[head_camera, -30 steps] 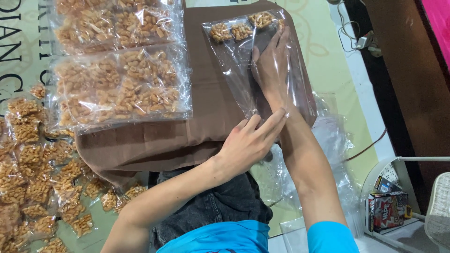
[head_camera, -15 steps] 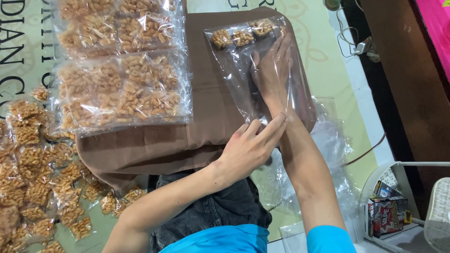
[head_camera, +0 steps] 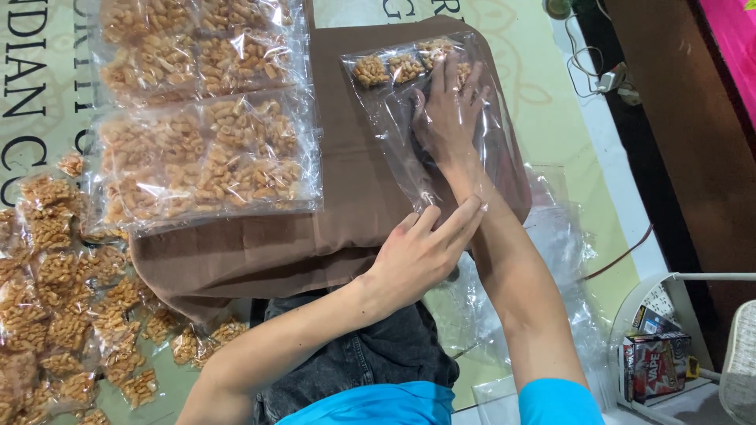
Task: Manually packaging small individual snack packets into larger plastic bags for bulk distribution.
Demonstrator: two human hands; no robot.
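A long clear plastic bag [head_camera: 409,149] lies on a brown cloth [head_camera: 346,228]. My right hand [head_camera: 449,110] is deep inside it, flat with fingers spread. Its fingertips touch a row of small snack packets [head_camera: 390,69] at the bag's closed far end. My left hand [head_camera: 421,252] holds the bag's open mouth at the near edge of the cloth, fingers stretched over my right forearm.
Two large filled bags of snack packets [head_camera: 209,153] lie on the cloth to the left. Several loose small packets [head_camera: 55,283] cover the floor mat at the left. Empty clear bags [head_camera: 551,260] lie at the right. A white rack holding a small box [head_camera: 657,362] stands at the bottom right.
My right hand has shifted slightly inside the bag and its fingers now spread against the packets. My left hand stays at the bag's mouth.
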